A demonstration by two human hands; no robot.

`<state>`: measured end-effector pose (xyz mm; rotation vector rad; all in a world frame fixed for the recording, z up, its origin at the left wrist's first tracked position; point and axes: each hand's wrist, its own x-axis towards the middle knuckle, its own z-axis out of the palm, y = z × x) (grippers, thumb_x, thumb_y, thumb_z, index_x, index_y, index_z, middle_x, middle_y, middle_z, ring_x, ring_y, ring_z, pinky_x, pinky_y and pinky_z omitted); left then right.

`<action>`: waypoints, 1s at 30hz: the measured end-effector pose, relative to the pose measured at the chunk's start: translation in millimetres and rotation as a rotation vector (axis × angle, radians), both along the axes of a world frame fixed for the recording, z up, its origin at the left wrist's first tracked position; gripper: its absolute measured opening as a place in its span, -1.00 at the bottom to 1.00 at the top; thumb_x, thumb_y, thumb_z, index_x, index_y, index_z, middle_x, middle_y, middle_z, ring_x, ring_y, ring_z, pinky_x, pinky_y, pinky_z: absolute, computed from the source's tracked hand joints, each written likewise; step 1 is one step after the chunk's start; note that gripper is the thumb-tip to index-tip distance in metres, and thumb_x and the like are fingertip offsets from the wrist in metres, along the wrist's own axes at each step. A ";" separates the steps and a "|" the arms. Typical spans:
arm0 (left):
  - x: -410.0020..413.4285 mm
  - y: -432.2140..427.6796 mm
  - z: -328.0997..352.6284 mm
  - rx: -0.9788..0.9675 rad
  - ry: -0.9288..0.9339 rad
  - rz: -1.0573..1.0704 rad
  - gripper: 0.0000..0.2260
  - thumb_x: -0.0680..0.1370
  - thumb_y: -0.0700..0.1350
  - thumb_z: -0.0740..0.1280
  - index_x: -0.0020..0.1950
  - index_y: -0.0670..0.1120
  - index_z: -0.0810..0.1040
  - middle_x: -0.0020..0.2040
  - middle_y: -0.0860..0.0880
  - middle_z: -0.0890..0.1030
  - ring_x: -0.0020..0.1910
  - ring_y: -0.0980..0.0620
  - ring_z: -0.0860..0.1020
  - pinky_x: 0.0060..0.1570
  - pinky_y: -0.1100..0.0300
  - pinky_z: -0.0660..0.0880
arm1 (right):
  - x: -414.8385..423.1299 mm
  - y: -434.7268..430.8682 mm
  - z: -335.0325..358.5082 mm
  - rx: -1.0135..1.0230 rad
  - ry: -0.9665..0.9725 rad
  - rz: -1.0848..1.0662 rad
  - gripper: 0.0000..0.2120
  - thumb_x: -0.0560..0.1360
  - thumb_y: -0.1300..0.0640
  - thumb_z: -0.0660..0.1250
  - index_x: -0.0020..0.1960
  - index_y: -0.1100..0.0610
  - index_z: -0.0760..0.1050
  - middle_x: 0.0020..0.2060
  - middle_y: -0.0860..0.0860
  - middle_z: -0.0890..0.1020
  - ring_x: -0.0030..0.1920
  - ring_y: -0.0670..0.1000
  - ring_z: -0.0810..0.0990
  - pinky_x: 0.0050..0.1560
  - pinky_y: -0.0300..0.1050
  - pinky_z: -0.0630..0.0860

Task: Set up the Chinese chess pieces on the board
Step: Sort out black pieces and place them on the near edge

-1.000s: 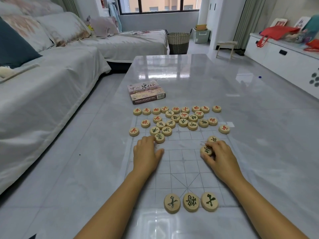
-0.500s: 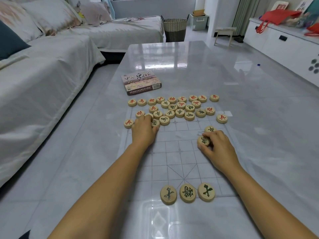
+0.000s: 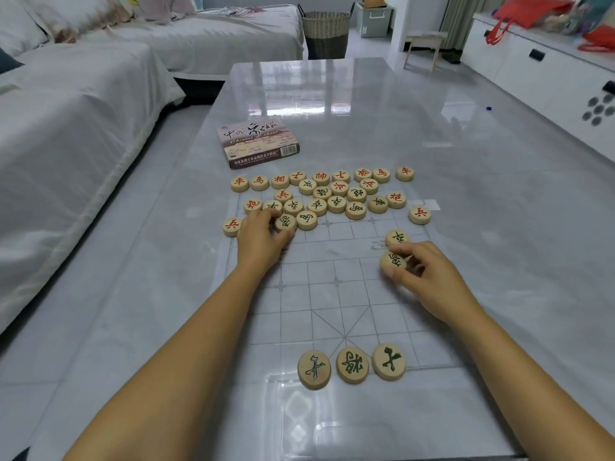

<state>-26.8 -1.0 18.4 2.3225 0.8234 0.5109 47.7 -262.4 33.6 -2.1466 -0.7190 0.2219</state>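
Head view: right hand [image 3: 432,281] pinches a green-lettered piece [image 3: 393,262] by its rim, above the board [image 3: 332,304], right side. Left hand [image 3: 261,242] lies against a second green piece [image 3: 285,222] in the far cluster; grip cannot be told. Judged: light, rigid, smooth wooden discs; take them at the edge.

A white-covered sofa [image 3: 83,104], wicker basket [image 3: 327,28] and (perhaps wooden) stool [image 3: 425,37] stand beyond the table [image 3: 466,194].

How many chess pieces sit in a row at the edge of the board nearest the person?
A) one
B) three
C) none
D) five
B: three round wooden pieces with dark characters sit side by side at the near edge of the board.
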 end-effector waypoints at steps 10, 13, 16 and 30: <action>-124.0 -48.3 26.2 -0.117 -0.005 -0.228 -0.75 0.38 -0.09 0.46 -0.03 0.11 0.48 -0.06 0.11 0.53 -0.08 0.17 0.49 -0.17 0.38 0.34 | -72.2 -81.4 -5.0 -0.048 -0.050 0.168 -0.62 0.37 0.12 0.47 0.02 -0.26 0.44 0.00 -0.25 0.48 0.08 -0.24 0.43 0.03 -0.49 0.33; -162.6 -69.9 18.2 -0.112 0.032 -0.237 -0.69 0.35 -0.09 0.49 -0.06 0.20 0.46 -0.06 0.16 0.53 -0.04 0.18 0.49 -0.12 0.39 0.35 | -79.6 -81.5 -11.6 -0.059 -0.064 0.161 -0.62 0.36 0.15 0.47 0.03 -0.20 0.43 0.00 -0.22 0.46 0.08 -0.21 0.43 0.04 -0.46 0.35; -181.3 -79.7 9.8 -0.069 0.035 -0.217 -0.69 0.33 -0.12 0.51 0.01 0.07 0.53 -0.04 0.17 0.51 0.00 0.15 0.48 -0.02 0.36 0.36 | -81.3 -82.4 -16.1 -0.090 -0.102 0.158 -0.63 0.38 0.12 0.46 0.08 -0.17 0.42 0.00 -0.26 0.42 0.08 -0.22 0.41 0.04 -0.43 0.36; -191.7 -93.5 9.2 -0.050 0.046 -0.231 -0.69 0.38 -0.02 0.47 0.08 0.14 0.50 0.05 0.16 0.45 0.13 0.12 0.39 0.19 0.20 0.31 | -84.8 -81.2 -17.3 -0.109 -0.135 0.137 -0.65 0.37 0.12 0.47 0.06 -0.13 0.43 -0.02 -0.23 0.43 0.04 -0.13 0.43 -0.01 -0.35 0.36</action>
